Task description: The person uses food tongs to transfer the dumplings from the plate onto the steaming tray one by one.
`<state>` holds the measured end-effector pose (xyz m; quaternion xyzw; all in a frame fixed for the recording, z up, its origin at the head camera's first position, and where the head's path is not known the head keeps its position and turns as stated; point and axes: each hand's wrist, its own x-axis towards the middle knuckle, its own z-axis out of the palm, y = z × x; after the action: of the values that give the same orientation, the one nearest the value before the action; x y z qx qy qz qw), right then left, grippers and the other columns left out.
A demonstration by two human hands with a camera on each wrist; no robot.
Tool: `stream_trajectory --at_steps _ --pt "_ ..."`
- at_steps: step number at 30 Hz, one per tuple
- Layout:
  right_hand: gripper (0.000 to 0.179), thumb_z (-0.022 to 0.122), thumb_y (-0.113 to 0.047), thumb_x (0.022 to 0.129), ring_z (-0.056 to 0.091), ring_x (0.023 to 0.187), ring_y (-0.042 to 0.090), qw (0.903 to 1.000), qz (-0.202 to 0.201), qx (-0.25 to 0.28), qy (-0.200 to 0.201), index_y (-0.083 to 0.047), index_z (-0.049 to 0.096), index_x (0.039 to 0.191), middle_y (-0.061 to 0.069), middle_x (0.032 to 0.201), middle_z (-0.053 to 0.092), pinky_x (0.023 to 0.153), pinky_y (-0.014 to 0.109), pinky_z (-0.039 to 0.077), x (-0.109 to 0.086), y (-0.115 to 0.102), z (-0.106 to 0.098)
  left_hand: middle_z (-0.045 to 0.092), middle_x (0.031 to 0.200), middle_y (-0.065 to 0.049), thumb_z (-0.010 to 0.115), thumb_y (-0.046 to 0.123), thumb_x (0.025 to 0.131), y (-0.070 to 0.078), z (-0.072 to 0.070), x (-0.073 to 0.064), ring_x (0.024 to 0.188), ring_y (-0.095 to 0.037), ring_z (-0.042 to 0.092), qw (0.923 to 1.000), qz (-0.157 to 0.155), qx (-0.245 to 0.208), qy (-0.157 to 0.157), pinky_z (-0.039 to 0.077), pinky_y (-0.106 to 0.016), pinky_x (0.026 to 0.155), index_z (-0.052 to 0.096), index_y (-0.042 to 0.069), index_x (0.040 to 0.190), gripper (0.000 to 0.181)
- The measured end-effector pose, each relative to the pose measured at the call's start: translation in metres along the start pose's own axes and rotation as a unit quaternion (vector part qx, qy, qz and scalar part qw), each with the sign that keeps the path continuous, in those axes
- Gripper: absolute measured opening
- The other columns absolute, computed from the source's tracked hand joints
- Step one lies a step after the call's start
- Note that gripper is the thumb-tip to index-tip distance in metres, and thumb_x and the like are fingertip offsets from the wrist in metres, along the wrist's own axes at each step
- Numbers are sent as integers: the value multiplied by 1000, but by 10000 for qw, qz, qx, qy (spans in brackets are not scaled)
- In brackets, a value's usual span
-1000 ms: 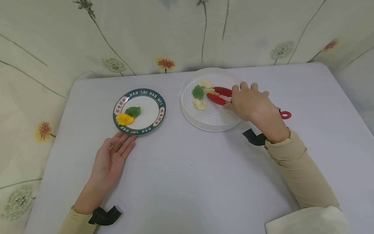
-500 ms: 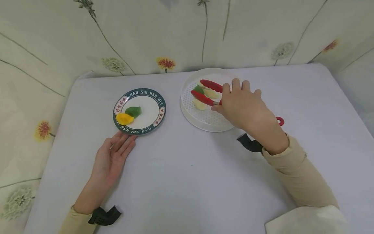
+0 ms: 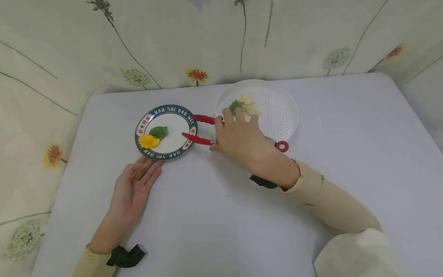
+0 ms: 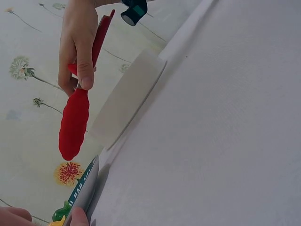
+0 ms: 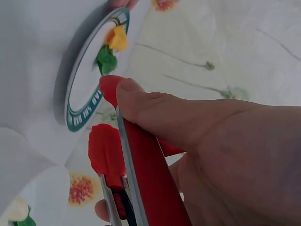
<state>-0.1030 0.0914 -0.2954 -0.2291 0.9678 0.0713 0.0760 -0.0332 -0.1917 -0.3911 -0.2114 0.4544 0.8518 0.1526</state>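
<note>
My right hand (image 3: 240, 140) grips red tongs with silver metal arms (image 5: 153, 174). Their two red tips (image 3: 199, 139) stand apart over the right rim of the plate, and nothing shows between them. The plate (image 3: 176, 151) is white with a dark green lettered rim. On its left part lie a green dumpling-shaped piece (image 3: 159, 132) and a yellow one (image 3: 149, 141), touching. Palm up, my left hand (image 3: 129, 192) has its fingertips at the plate's near rim; the fingertips are partly hidden beneath it.
Right of the plate stands a round white steamer tray (image 3: 277, 115) with a perforated bottom. It holds a green piece (image 3: 235, 107) and pale pieces (image 3: 252, 110), partly covered by my right hand. A floral cloth (image 3: 221, 42) hangs behind the white table (image 3: 221, 231).
My right hand has carried the tongs left, from over the pieces in the tray to the plate's right rim. The tips are spread wider than at first. My left hand stays put.
</note>
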Motion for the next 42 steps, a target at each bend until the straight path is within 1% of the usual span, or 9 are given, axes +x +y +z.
stream_trajectory --at_steps 4,11,17,22,25,27,31,36,42 --pt "76 71 -56 99 56 127 40 9995 -184 -234 71 2 56 145 20 132 61 100 63 63 10 -15 8 24 181 -6 32 27 117 -1 -1 0 161 -18 40 10000 -15 -8 19 39 -26 131 13 16 174 60" --pt "75 69 -57 101 57 125 39 9991 -336 -241 115 2 56 146 18 130 60 102 65 61 26 -29 15 26 180 -4 31 28 118 -1 -1 0 161 -19 40 10000 -12 30 32 39 -27 131 14 17 174 60" --pt "77 68 -57 101 55 129 38 9989 -437 -167 78 -1 54 151 18 137 59 105 65 60 39 -31 15 24 181 -5 31 27 118 -1 -1 1 162 -19 39 10000 -6 -28 -19 38 -27 132 13 17 174 60" --pt "72 66 -55 103 55 128 38 9984 -478 -231 178 -1 54 150 17 135 59 106 65 59 48 -32 19 24 181 -6 31 27 118 -2 -1 2 162 -20 39 10000 1 -75 -23 38 -28 132 12 16 174 61" --pt "72 66 -55 103 54 127 37 9983 -486 -224 220 -2 54 150 16 133 59 106 63 58 53 -34 19 24 181 -5 32 28 117 -1 -1 2 161 -19 40 10000 -10 -88 29 39 -27 131 13 16 174 60" --pt "73 67 -56 101 54 125 37 9981 -520 -212 251 -2 55 149 16 132 59 103 61 59 56 -35 18 25 181 -5 32 28 117 -1 -1 2 161 -19 41 9999 -18 -87 55 39 -27 131 14 17 174 60" --pt "77 69 -58 99 54 126 36 9976 -606 -154 308 -3 56 150 16 134 59 101 59 59 62 -38 17 26 180 -5 32 28 118 -1 -2 2 160 -19 42 10000 -6 -64 58 40 -27 130 15 17 174 60" --pt "78 70 -59 97 53 128 35 9976 -669 -88 179 -6 54 153 15 140 58 103 57 59 70 -43 16 27 180 -5 32 28 117 -2 -2 3 160 -19 42 10000 12 12 63 40 -27 130 16 16 174 60" --pt "74 69 -57 99 54 126 33 9974 -723 20 56 -8 54 153 14 139 59 103 55 59 76 -47 18 27 180 -5 32 28 117 -2 -2 4 160 -20 42 10000 1 -21 87 40 -27 130 16 17 173 60"
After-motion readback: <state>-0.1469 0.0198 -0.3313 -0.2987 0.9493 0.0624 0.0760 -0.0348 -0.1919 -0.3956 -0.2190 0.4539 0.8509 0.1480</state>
